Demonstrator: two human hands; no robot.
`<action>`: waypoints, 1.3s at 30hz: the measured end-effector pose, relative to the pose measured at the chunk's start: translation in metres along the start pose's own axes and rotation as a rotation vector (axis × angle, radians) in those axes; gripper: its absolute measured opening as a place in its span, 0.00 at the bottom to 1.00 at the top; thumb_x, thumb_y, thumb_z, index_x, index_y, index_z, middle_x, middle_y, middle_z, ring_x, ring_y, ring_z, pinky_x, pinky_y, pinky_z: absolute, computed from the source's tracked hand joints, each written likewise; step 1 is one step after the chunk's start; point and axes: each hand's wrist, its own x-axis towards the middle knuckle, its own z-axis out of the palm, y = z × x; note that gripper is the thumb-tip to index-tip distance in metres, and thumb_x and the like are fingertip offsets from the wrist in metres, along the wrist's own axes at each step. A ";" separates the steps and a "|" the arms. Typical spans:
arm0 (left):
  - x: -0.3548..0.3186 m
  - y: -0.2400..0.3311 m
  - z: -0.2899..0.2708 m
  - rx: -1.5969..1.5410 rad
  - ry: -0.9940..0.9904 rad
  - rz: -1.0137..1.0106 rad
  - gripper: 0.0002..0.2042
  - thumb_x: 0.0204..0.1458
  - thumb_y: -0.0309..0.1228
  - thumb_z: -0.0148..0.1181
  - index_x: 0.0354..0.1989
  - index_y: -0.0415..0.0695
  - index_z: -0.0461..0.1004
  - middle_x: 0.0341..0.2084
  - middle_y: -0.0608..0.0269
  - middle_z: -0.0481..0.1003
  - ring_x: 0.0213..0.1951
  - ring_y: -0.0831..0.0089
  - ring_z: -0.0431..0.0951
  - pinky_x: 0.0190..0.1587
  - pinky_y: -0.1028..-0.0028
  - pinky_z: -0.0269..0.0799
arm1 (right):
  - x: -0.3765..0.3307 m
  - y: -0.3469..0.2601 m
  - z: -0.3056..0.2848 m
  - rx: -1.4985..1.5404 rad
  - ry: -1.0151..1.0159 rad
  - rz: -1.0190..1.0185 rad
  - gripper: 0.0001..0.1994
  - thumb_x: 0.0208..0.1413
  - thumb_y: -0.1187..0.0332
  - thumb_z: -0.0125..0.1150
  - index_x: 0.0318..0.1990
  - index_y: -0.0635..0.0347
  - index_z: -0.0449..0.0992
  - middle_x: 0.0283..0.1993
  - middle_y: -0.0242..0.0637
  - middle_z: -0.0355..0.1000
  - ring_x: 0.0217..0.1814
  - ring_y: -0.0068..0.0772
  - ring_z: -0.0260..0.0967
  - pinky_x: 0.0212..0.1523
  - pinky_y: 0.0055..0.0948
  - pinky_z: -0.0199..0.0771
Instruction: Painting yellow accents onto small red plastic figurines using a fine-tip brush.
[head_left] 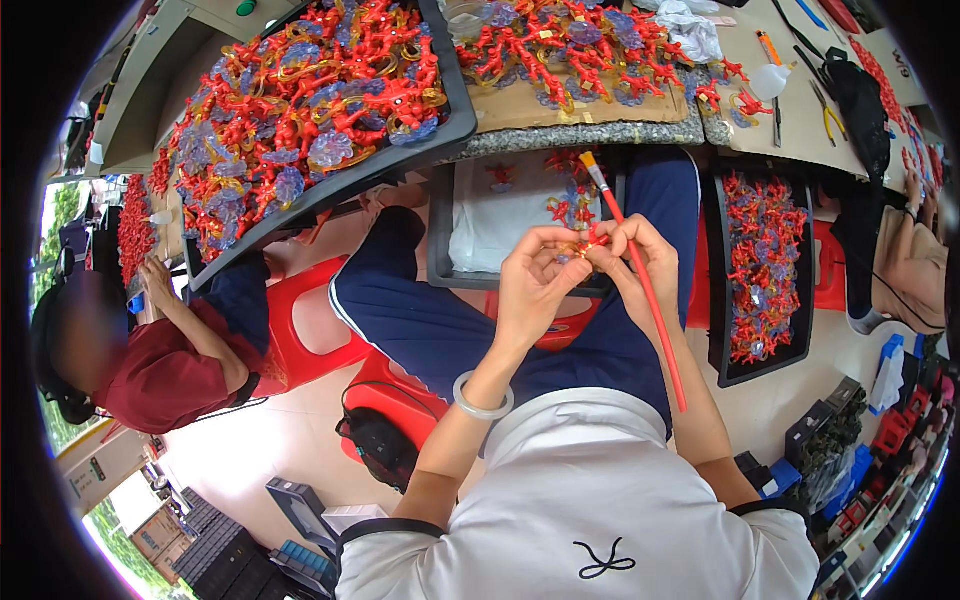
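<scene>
Between the fingertips of both hands is a small red and amber toy figure (586,248), mostly covered by the fingers. My left hand (537,283) pinches it from one side, with thumb and forefinger together. My right hand (643,262) touches it from the other side, fingers closed. Slanting through that right hand is a paintbrush (660,342) with a long red handle, its pale bristles pointing up and away. Beneath the hands is a dark tray (440,262) with a white liner, where a few red and violet figures (572,212) lie.
A large black tray (462,112) heaped with figures juts out at the left. More figures cover the workbench (640,108) ahead, near yellow-handled pliers (833,122). Another full tray (722,340) stands at the right. A co-worker in a maroon shirt (185,365) sits left, beside red stools (290,345).
</scene>
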 end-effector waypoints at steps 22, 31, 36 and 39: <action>-0.025 0.028 0.031 -0.114 0.143 -0.178 0.15 0.58 0.21 0.48 0.54 0.30 0.63 0.41 0.46 0.76 0.40 0.61 0.81 0.44 0.74 0.78 | -0.005 -0.034 -0.002 0.293 0.078 0.194 0.16 0.52 0.82 0.62 0.24 0.58 0.59 0.28 0.42 0.75 0.33 0.23 0.75 0.32 0.21 0.79; -0.024 0.028 0.029 -0.201 0.109 -0.223 0.15 0.59 0.24 0.47 0.52 0.28 0.66 0.40 0.45 0.77 0.38 0.58 0.81 0.43 0.73 0.78 | -0.004 -0.035 0.002 0.243 0.172 0.104 0.16 0.51 0.84 0.60 0.24 0.59 0.57 0.31 0.49 0.76 0.31 0.25 0.76 0.29 0.23 0.80; -0.025 0.032 0.035 -0.147 0.127 -0.205 0.13 0.60 0.23 0.45 0.50 0.30 0.68 0.39 0.46 0.77 0.38 0.61 0.81 0.43 0.74 0.77 | -0.003 -0.030 -0.001 0.292 0.118 0.099 0.17 0.52 0.81 0.62 0.25 0.57 0.57 0.31 0.47 0.76 0.32 0.22 0.75 0.32 0.23 0.80; -0.025 0.030 0.036 0.002 0.132 -0.121 0.14 0.56 0.19 0.46 0.52 0.32 0.65 0.37 0.48 0.77 0.35 0.65 0.81 0.40 0.75 0.78 | 0.001 -0.028 -0.004 0.226 0.097 0.057 0.18 0.52 0.78 0.64 0.26 0.55 0.56 0.30 0.45 0.76 0.31 0.19 0.73 0.30 0.19 0.75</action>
